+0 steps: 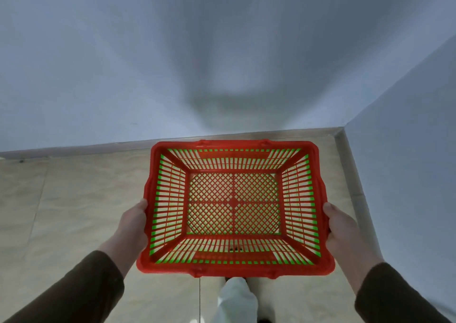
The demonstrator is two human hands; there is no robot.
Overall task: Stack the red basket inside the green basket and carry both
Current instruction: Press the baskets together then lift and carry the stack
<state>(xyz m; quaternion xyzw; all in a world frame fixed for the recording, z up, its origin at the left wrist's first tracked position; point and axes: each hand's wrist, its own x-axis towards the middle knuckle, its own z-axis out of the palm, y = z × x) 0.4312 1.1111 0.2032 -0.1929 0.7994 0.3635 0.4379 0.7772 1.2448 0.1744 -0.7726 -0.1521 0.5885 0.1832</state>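
Note:
The red basket (234,268) sits nested inside the green basket (158,214), whose green wall shows only through the red slats. Both are held in the air in front of me, level, above the floor. My left hand (134,224) grips the left rim of the stack, thumb on top. My right hand (341,226) grips the right rim the same way. Dark sleeves cover both forearms.
A beige tiled floor (74,211) lies below. A pale wall (123,63) stands close ahead and another wall (407,162) closes in on the right, meeting in a corner. My own leg in light trousers (237,300) shows under the baskets.

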